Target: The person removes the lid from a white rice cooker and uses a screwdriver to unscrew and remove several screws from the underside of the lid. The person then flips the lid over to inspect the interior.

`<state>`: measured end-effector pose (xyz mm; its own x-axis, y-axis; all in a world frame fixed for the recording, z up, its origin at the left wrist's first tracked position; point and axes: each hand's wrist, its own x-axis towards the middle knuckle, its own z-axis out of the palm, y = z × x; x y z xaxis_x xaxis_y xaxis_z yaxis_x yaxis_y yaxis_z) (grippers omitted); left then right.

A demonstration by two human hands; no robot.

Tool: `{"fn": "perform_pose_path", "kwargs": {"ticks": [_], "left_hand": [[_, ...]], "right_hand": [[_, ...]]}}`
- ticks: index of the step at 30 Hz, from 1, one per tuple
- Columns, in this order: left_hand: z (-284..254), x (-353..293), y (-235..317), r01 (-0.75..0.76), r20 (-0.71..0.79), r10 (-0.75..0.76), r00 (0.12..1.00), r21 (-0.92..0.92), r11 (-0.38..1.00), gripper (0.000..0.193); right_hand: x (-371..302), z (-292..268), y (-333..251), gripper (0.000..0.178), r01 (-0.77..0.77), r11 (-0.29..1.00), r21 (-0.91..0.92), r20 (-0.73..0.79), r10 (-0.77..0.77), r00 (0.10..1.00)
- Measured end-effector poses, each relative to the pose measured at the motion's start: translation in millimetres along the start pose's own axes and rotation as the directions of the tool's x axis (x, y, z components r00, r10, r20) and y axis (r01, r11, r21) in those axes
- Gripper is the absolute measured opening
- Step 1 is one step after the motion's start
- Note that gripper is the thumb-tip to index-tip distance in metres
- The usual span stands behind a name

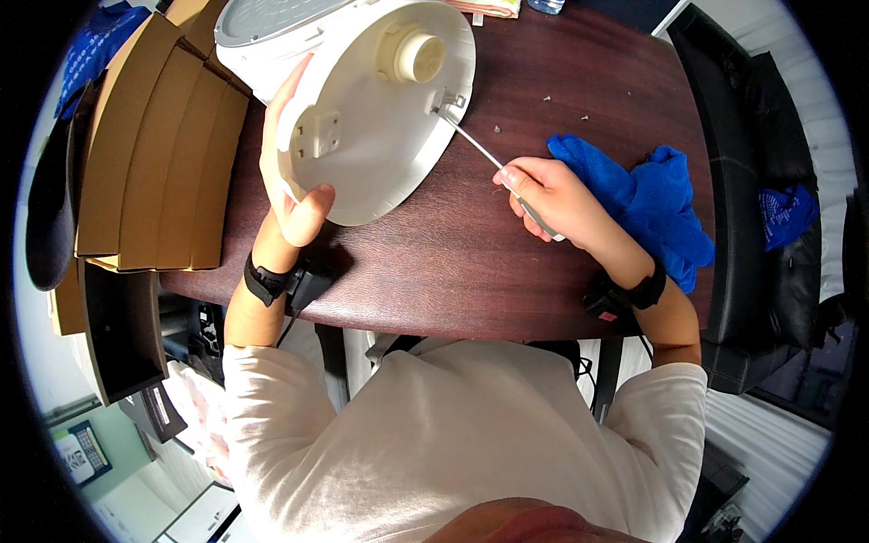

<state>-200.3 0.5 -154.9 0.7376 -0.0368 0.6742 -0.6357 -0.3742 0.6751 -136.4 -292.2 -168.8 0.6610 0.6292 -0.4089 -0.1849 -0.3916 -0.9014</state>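
Observation:
My left hand [299, 195] grips the left rim of a white round lid [376, 158], thumb on the near edge and fingers behind it. The lid is tilted up, its inner side facing me. A short cream tube [422, 58] stands out near its top, and small moulded fittings sit at both sides. In my right hand [557, 199] is a slim tool with a thin pale shaft [475, 144] and a grey-white handle. Its dark tip meets the small fitting [444, 101] on the lid's right side; the exact kind of tip is too small to tell.
A white appliance [262, 63] with a grey top panel stands behind the lid. Cardboard boxes [154, 154] line the left side of the dark wood table [434, 281]. A blue cloth [643, 195] lies beside my right forearm. Small white crumbs dot the table; a black sofa [756, 226] is further right.

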Motion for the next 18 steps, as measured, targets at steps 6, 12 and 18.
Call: {"fn": "perform_pose_path", "kwargs": {"ticks": [6,12,18], "left_hand": [[0.8,-0.4,-0.4,0.004,-0.002,-0.004,1.0,0.002,1.0,0.095],[0.0,-3.2,1.0,0.07,0.001,-0.07,0.998,0.002,0.998,0.096],[4.7,6.9,3.2,0.005,0.019,-0.004,1.0,-0.077,0.997,0.097]], "right_hand": [[0.7,6.3,0.5,0.026,0.013,0.995,-0.103,-0.047,-0.018,0.999],[6.7,-6.4,4.9,0.03,0.321,0.685,-0.654,-0.106,-0.502,0.858],[1.1,-8.3,-11.6,0.026,0.085,0.088,-0.992,0.004,-0.668,0.744]]}}
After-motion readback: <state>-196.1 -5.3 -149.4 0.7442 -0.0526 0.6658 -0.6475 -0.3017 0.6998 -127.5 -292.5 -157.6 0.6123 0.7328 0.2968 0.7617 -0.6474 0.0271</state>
